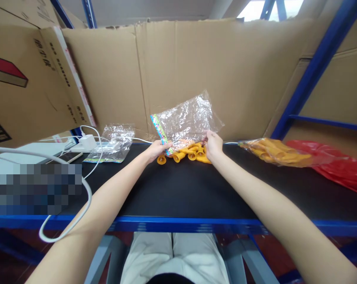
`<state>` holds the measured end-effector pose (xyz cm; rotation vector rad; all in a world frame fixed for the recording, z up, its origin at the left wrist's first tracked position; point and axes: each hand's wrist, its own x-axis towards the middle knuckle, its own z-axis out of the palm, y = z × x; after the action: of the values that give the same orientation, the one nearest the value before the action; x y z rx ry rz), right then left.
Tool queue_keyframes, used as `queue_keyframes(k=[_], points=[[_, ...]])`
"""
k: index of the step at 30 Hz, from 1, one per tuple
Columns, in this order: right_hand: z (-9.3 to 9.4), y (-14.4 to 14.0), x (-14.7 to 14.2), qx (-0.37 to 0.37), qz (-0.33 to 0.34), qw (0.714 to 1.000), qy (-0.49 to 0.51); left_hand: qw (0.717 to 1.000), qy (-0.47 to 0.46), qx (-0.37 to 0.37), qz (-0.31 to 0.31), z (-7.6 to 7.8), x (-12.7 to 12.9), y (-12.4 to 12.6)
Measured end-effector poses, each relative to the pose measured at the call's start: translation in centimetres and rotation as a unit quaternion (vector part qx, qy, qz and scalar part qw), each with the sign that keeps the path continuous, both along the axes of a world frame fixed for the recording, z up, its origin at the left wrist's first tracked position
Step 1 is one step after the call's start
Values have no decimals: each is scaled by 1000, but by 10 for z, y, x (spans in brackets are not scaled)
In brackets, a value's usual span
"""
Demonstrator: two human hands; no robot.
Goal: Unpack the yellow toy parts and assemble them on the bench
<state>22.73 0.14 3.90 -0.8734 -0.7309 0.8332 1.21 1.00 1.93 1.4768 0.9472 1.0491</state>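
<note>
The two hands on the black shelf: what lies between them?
In the head view, small orange plastic pieces lie between the left hand and right hand, under the lower edge of the clear plastic bag that both hands hold.

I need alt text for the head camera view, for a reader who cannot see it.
Two bare hands, left hand and right hand, hold a clear plastic bag over a small pile of orange pieces on a black table. A second clear bag lies to the left, a bag of orange pieces to the right, cardboard behind.
</note>
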Motion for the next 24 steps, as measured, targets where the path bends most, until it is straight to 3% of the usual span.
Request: queue_keyframes(k=[2,4,6,9,11,14,18,24], points=[[-2,3,2,11,2,1000,10,997,24,57,37,0,-2,3],[-3,5,4,18,0,1000,17,976,76,174,104,0,-8,5],[-3,5,5,19,1,999,28,915,164,327,169,-1,-14,5],[1,2,5,10,21,998,60,785,307,500,199,-2,-20,2],[4,-1,5,9,31,996,87,724,373,544,201,-3,-19,-3],[7,-2,5,20,52,992,111,669,446,562,194,-2,-13,-10],[8,-1,8,30,101,988,110,641,489,577,134,4,-7,-16],[13,-3,13,33,104,991,75,693,486,526,85,22,-17,-11]])
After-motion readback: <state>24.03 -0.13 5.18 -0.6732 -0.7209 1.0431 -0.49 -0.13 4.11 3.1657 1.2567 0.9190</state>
